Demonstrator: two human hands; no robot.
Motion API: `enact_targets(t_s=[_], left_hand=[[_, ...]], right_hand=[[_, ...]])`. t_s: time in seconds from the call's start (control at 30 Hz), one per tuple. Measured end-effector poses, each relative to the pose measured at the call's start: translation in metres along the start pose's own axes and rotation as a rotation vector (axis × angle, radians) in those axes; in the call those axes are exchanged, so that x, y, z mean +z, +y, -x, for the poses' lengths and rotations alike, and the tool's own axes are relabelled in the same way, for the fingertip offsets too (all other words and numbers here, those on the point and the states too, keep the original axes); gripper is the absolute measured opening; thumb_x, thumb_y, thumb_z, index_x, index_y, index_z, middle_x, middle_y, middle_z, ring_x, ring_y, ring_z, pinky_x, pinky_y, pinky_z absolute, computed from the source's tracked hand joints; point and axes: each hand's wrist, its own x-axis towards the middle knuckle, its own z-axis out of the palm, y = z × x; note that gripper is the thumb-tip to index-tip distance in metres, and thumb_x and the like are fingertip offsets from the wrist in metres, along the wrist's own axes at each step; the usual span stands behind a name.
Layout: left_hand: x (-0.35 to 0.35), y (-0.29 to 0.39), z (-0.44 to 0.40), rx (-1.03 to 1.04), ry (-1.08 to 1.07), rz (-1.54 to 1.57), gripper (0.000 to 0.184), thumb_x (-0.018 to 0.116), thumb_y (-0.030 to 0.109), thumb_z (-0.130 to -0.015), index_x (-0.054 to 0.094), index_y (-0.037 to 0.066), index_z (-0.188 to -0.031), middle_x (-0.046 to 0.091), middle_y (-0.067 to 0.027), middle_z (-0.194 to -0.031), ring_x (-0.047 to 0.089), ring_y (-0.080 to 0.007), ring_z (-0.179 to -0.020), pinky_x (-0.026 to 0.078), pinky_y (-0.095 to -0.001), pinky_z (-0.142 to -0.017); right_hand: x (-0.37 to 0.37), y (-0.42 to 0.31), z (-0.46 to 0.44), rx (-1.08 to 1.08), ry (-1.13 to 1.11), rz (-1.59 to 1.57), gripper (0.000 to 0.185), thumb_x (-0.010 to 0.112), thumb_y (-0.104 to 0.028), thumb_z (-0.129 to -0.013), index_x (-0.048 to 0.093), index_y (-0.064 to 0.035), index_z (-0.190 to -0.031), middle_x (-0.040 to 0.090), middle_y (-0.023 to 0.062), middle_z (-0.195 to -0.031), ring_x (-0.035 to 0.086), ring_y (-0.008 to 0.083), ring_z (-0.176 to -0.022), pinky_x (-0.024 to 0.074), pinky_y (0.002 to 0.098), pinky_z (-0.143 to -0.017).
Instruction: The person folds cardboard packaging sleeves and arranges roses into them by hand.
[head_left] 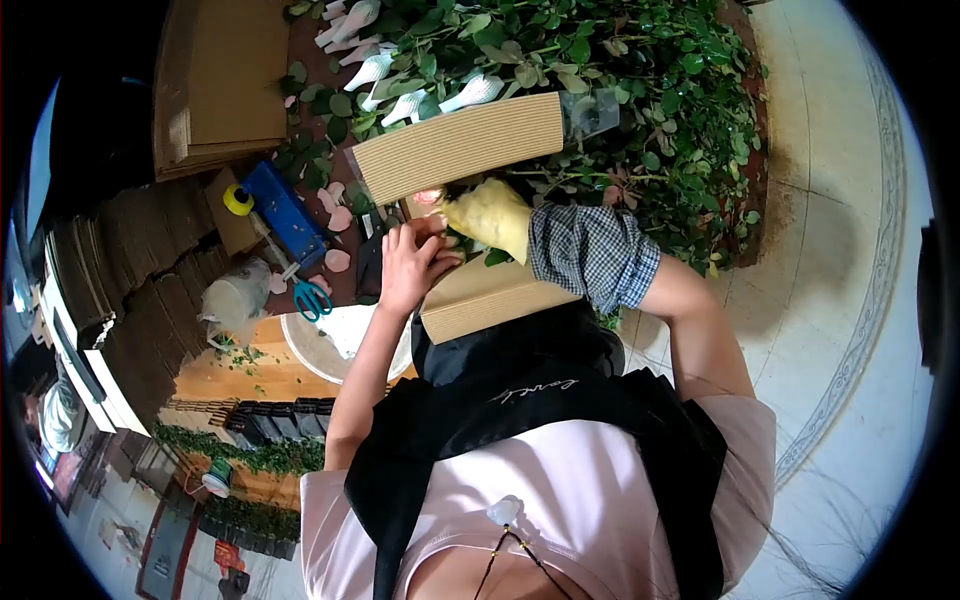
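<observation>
My bare left hand [408,266] lies over the inner edge of a folded piece of corrugated cardboard, its bent fingers a little apart. What lies under its fingertips is partly hidden. Opposite it, my right hand [488,217] wears a yellow glove and a checked sleeve cover. Its fingers are closed by a pink rose [427,197], whose stem the glove hides. One corrugated flap [460,148] stands beyond my hands; the other flap [490,298] lies nearer my body. Green leaves [496,257] show between the two hands.
Leafy rose stems [660,110] cover the table, with several white-netted flower heads [472,92] beyond the cardboard. To the left are teal scissors [312,299], a blue box [285,212], yellow tape [238,200], loose petals [340,218], a white basin [300,345] and stacked cardboard [130,270].
</observation>
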Motion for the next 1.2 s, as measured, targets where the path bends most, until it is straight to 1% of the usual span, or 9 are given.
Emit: enact_targets(t_s=[0.23, 0.43, 0.5, 0.57, 0.73, 0.77, 0.8, 0.93, 1.2], left_hand=[[-0.007, 0.0, -0.003, 0.049, -0.017, -0.043, 0.03, 0.079, 0.034, -0.074, 0.067, 0.012, -0.091, 0.056, -0.0088, -0.107, 0.053, -0.0296, -0.103, 0.04, -0.0412, -0.089], [-0.006, -0.002, -0.004, 0.018, -0.093, -0.023, 0.031, 0.079, 0.033, -0.072, 0.069, 0.013, -0.095, 0.057, -0.0063, -0.107, 0.054, -0.0275, -0.101, 0.04, -0.0399, -0.087], [-0.011, 0.001, -0.004, 0.025, -0.082, -0.012, 0.031, 0.079, 0.032, -0.073, 0.071, 0.013, -0.096, 0.058, -0.0045, -0.108, 0.054, -0.0261, -0.101, 0.04, -0.0396, -0.087], [-0.013, 0.001, -0.006, 0.034, -0.056, 0.038, 0.035, 0.08, 0.031, -0.074, 0.071, 0.01, -0.1, 0.06, -0.0062, -0.112, 0.055, -0.0279, -0.101, 0.04, -0.0399, -0.086], [-0.001, -0.018, 0.003, -0.142, 0.037, 0.409, 0.023, 0.076, 0.021, -0.081, 0.071, 0.008, -0.1, 0.062, -0.0068, -0.116, 0.057, -0.028, -0.104, 0.042, -0.0407, -0.09], [0.004, -0.021, 0.003, -0.28, 0.113, 0.623, 0.02, 0.074, 0.017, -0.083, 0.072, 0.009, -0.101, 0.063, -0.0052, -0.116, 0.058, -0.0278, -0.106, 0.043, -0.0408, -0.093], [0.007, -0.021, -0.002, -0.33, 0.222, 0.498, 0.023, 0.072, 0.012, -0.084, 0.071, 0.006, -0.106, 0.06, -0.0108, -0.121, 0.056, -0.0316, -0.111, 0.043, -0.0425, -0.097], [0.021, -0.011, -0.029, -0.523, 0.252, 0.132, 0.06, 0.082, 0.032, -0.076, 0.061, 0.005, -0.125, 0.041, -0.0275, -0.137, 0.04, -0.0441, -0.127, 0.038, -0.0496, -0.105], [0.057, -0.021, -0.03, -0.576, 0.268, 0.33, 0.055, 0.081, 0.026, -0.075, 0.063, 0.008, -0.124, 0.033, -0.028, -0.147, 0.036, -0.0448, -0.135, 0.036, -0.0487, -0.109]], right_hand=[[0.016, 0.0, 0.029, 0.189, 0.31, -0.087, 0.034, 0.054, -0.037, -0.096, 0.06, -0.0138, -0.119, 0.072, 0.0127, -0.089, 0.07, 0.0309, -0.08, 0.0531, 0.0468, -0.071], [-0.008, 0.015, 0.014, 0.164, 0.036, -0.065, 0.025, 0.047, -0.027, -0.098, 0.064, -0.0105, -0.105, 0.073, 0.0134, -0.096, 0.072, 0.0296, -0.083, 0.0574, 0.0456, -0.07], [-0.006, 0.014, 0.014, 0.217, 0.008, -0.112, 0.029, 0.049, -0.031, -0.097, 0.064, -0.011, -0.112, 0.073, 0.0125, -0.1, 0.071, 0.0298, -0.089, 0.0571, 0.0444, -0.077], [0.03, 0.037, 0.002, 0.111, 0.319, -0.214, 0.034, 0.052, -0.035, -0.095, 0.064, -0.0137, -0.119, 0.071, 0.0116, -0.106, 0.069, 0.03, -0.096, 0.0551, 0.0439, -0.085], [0.007, 0.05, -0.001, 0.019, 0.005, -0.352, 0.048, 0.058, -0.046, -0.093, 0.064, -0.0095, -0.124, 0.067, 0.0145, -0.119, 0.062, 0.0327, -0.113, 0.0487, 0.0424, -0.096], [-0.005, 0.039, -0.001, 0.112, -0.077, -0.285, 0.052, 0.058, -0.051, -0.092, 0.063, -0.0104, -0.124, 0.067, 0.0159, -0.119, 0.063, 0.0323, -0.111, 0.0495, 0.0436, -0.095], [0.001, 0.032, -0.001, 0.169, -0.035, -0.208, 0.053, 0.059, -0.053, -0.091, 0.063, -0.0104, -0.123, 0.068, 0.0162, -0.117, 0.065, 0.032, -0.107, 0.0506, 0.0446, -0.093], [0.001, 0.018, 0.007, 0.239, 0.082, -0.107, 0.053, 0.062, -0.055, -0.088, 0.064, -0.0099, -0.116, 0.072, 0.014, -0.102, 0.069, 0.0314, -0.094, 0.0539, 0.0465, -0.083], [-0.01, 0.019, 0.028, 0.125, 0.242, -0.247, 0.039, 0.062, -0.045, -0.09, 0.065, -0.0118, -0.11, 0.072, 0.0121, -0.099, 0.069, 0.0323, -0.089, 0.0548, 0.0456, -0.079]])
